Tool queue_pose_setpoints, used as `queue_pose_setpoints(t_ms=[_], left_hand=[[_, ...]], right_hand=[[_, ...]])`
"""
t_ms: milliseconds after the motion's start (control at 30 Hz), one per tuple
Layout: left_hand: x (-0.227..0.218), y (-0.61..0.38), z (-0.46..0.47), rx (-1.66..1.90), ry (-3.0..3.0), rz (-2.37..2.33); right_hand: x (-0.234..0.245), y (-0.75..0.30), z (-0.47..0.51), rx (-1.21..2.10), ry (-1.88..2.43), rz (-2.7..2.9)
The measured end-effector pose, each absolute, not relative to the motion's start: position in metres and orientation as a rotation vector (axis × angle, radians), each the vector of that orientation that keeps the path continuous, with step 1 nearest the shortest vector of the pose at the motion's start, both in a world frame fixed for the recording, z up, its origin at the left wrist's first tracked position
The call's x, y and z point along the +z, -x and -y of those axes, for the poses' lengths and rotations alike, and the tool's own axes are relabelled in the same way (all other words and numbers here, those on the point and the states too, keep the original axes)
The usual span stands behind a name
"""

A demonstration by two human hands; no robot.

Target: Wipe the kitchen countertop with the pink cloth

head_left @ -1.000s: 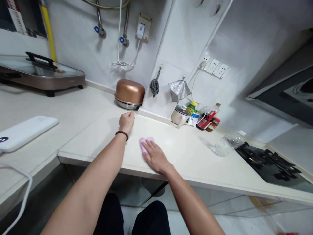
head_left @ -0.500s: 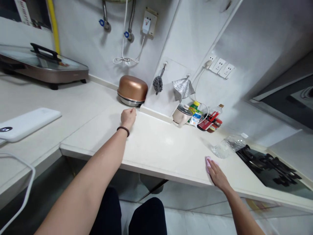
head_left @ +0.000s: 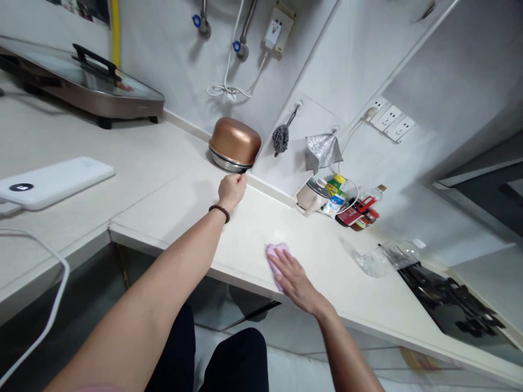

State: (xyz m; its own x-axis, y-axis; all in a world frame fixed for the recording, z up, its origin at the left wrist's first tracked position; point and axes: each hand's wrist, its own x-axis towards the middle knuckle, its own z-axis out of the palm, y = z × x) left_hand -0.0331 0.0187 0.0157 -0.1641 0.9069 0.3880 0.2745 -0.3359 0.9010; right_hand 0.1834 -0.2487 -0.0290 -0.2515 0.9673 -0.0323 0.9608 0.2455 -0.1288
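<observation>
My right hand (head_left: pixel 295 282) lies flat, fingers stretched out, pressing a pink cloth (head_left: pixel 274 256) onto the cream countertop (head_left: pixel 180 207) near its front edge. Most of the cloth is hidden under the palm. My left hand (head_left: pixel 231 190) is curled into a fist and rests on the counter farther back, just in front of a copper-coloured pot (head_left: pixel 235 142). A dark bead bracelet (head_left: pixel 219 211) sits on the left wrist. Nothing shows inside the fist.
A small rice cooker (head_left: pixel 312 195), bottles and jars (head_left: pixel 354 208) stand at the back wall. A clear plastic bottle (head_left: pixel 386 257) lies beside the black gas hob (head_left: pixel 453 299). A white flat device (head_left: pixel 51 182) and an electric grill pan (head_left: pixel 81 84) are at the left.
My right hand has slid the pink cloth back leftwards from beside the clear bottle to the middle of the counter. The left fist stays by the copper pot; the camera tilted.
</observation>
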Motion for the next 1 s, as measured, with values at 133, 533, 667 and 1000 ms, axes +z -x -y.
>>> queue_pose_setpoints(t_ms=[133,533,667,1000], left_hand=[[0.017,0.042,-0.021,1.537,-1.533,-1.354],[0.031,0.043,-0.002,1.62,-1.534,-1.221],[0.032,0.04,0.0,1.679,-1.452,-1.104],[0.048,0.044,-0.005,1.535,-0.495,-0.573]], right_hand=[[-0.013,-0.104,0.202,0.38,1.679,2.633],[-0.025,-0.09,0.084,0.163,1.891,2.568],[-0.027,-0.104,0.039,0.13,2.014,2.469],[-0.031,-0.136,-0.044,0.077,2.121,2.328]])
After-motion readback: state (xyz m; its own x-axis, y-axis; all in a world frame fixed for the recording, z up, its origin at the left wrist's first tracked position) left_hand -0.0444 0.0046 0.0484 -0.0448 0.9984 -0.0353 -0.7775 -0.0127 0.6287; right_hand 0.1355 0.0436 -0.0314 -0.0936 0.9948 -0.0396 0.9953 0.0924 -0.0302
